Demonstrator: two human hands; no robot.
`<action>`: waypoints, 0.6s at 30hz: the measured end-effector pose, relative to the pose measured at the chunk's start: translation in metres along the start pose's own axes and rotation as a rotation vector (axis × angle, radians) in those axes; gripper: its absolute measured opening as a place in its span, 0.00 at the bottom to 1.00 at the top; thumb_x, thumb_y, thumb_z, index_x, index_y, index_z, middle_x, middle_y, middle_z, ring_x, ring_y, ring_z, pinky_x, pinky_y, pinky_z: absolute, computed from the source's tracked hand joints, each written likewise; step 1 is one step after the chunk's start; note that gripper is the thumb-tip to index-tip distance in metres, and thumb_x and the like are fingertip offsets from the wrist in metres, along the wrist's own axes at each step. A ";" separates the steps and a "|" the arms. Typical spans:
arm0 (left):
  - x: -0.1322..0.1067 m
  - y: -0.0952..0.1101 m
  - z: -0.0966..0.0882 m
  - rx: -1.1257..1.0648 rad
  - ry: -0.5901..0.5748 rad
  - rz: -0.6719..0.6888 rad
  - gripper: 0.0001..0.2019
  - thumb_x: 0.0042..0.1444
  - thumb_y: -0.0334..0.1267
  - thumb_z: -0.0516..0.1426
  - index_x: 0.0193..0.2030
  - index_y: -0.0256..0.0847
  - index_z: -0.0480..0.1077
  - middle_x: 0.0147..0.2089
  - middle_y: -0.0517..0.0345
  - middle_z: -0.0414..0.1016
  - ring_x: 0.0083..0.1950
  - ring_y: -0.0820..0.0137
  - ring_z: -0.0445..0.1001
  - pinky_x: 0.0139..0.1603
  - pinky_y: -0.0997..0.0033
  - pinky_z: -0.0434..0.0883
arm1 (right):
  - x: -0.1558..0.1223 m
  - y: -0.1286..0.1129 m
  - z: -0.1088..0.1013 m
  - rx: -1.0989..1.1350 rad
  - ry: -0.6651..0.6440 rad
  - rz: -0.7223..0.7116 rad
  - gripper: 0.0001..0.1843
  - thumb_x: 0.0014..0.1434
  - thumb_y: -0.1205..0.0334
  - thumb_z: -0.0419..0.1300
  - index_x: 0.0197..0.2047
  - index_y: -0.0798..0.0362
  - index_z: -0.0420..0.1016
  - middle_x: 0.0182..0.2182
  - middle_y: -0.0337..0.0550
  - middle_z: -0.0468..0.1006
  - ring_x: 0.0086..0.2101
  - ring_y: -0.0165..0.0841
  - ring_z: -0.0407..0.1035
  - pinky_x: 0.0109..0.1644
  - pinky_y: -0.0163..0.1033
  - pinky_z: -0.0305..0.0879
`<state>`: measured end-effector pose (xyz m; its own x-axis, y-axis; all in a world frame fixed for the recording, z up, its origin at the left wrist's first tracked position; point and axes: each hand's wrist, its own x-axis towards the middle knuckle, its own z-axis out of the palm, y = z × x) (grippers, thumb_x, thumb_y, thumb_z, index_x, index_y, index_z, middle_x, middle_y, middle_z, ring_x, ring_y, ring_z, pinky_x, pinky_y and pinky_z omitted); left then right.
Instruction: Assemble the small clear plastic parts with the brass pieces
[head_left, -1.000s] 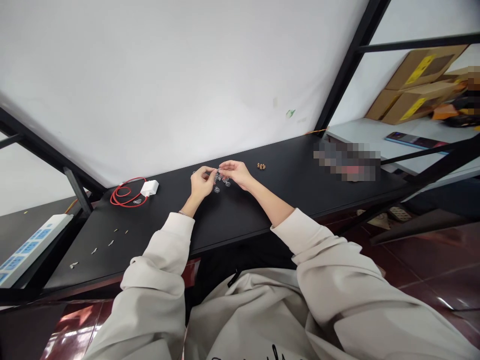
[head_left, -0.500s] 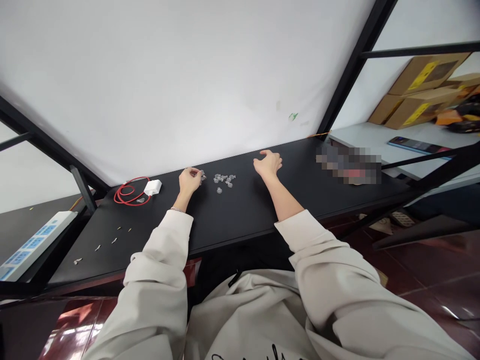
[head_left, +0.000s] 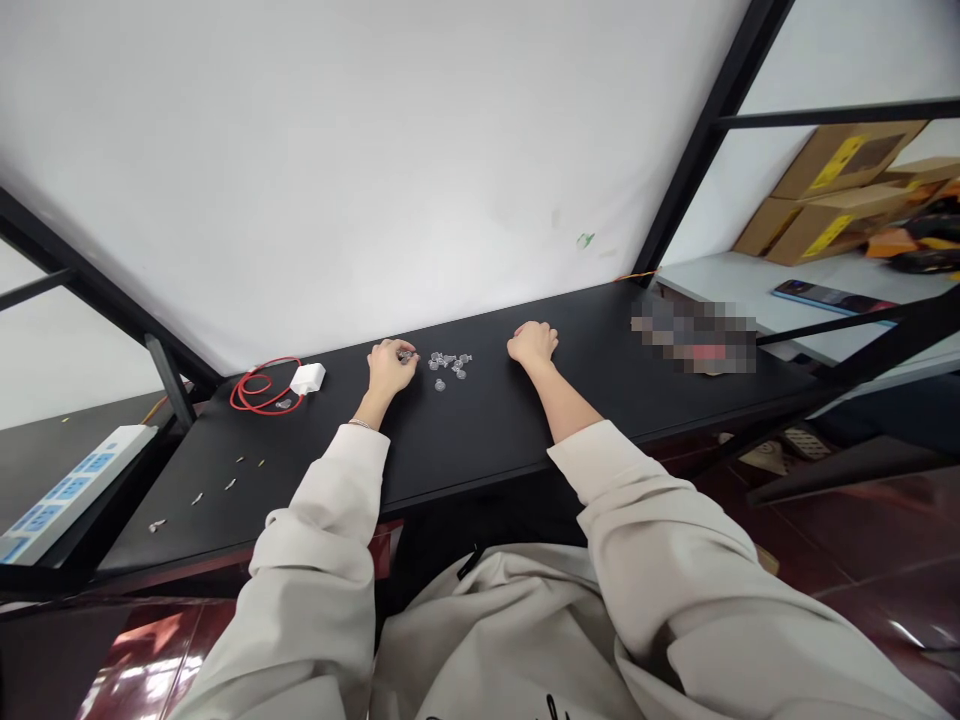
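My left hand [head_left: 390,366] rests on the black table [head_left: 480,430] with its fingers pinched on a small clear part at the left end of a cluster of several small clear parts [head_left: 448,364]. My right hand [head_left: 533,342] lies to the right of the cluster, knuckles up, fingers curled down over the spot where small brass pieces lay a moment ago. What its fingers hold is hidden. Both arms wear pale beige sleeves.
A coiled red cable [head_left: 259,388] and a white charger [head_left: 308,378] lie at the left of the table. Several tiny metal bits [head_left: 225,484] lie near the front left edge. A power strip [head_left: 64,490] sits far left. Cardboard boxes [head_left: 832,200] and a phone [head_left: 821,294] sit at right.
My hands have parted. The right hand swung right from the clear parts to the brass pieces and closed down over them. The left hand stayed by the clear parts with its pinch.
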<state>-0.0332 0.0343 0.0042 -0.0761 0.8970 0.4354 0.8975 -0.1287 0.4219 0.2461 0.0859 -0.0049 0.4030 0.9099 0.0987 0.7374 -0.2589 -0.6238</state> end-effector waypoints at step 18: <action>-0.013 0.021 0.012 -0.266 -0.234 0.187 0.11 0.53 0.28 0.63 0.44 0.40 0.76 0.43 0.52 0.80 0.43 0.65 0.77 0.47 0.64 0.75 | 0.005 0.004 0.005 0.138 0.075 -0.071 0.13 0.51 0.75 0.61 0.40 0.58 0.80 0.46 0.57 0.74 0.54 0.49 0.64 0.61 0.55 0.58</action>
<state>-0.0081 0.0255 -0.0022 0.2064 0.9158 0.3446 0.7403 -0.3764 0.5570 0.2480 0.0913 -0.0106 0.3953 0.8963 0.2008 0.6861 -0.1427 -0.7134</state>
